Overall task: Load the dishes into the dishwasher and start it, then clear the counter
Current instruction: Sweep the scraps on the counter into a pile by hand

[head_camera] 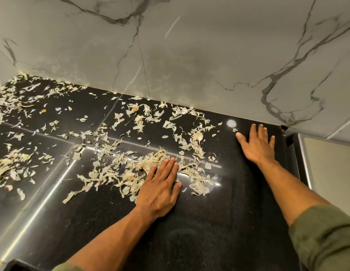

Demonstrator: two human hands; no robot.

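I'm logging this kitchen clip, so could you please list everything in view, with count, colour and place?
peels: too many to count, pale cream, papery scraps strewn over the left and middle of the counter, thickest by the left hand and in the far left corner
counter: one, glossy black, fills the lower frame
wall: one, grey marble with dark veins, behind the counter
left hand: one, flat on the counter, fingertips at a heap of peels
right hand: one, flat with fingers spread on bare counter near the wall
sleeves: olive green, clearest on the right forearm
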